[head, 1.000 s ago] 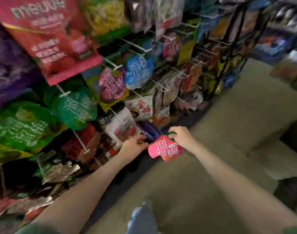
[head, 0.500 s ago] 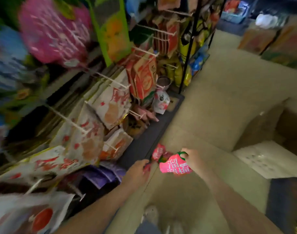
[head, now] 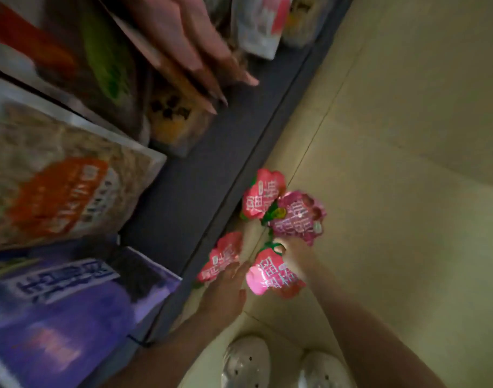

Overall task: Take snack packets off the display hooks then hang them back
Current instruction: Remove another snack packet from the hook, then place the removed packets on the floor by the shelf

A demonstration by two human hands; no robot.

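Four glossy pink foil snack packets, scalloped fruit-like outline, white print, green stem tabs. All down on the floor (head: 393, 135), just beside the rack base (head: 211, 169). Packet A (head: 263, 196) at 12 o'clock of the group, packet B (head: 298, 218) at 2 o'clock and overlapping A at the green tabs, packet C (head: 221, 256) at 9 o'clock, packet D (head: 273, 277) at 6 o'clock.

Floor: smooth cream tile with thin grout lines, dim light. Rack base is a flat dark grey ledge running from 1 o'clock to 7 o'clock. Above it hang larger flat bags, motion-blurred: orange-printed bag (head: 63, 189), purple bag (head: 63, 312), pale bag with dark and yellow print (head: 173, 121). Pair of white perforated clogs (head: 246, 362) at 6 o'clock.

Right hand (head: 294, 254): arm comes in from 5 o'clock, fingers curled tight, pinching the green tab at D's top. Holding D.
Left hand (head: 225, 289): arm from 7 o'clock, palm down, fingers fairly straight and loosely spread, tips on C's lower edge. Not closed around anything.
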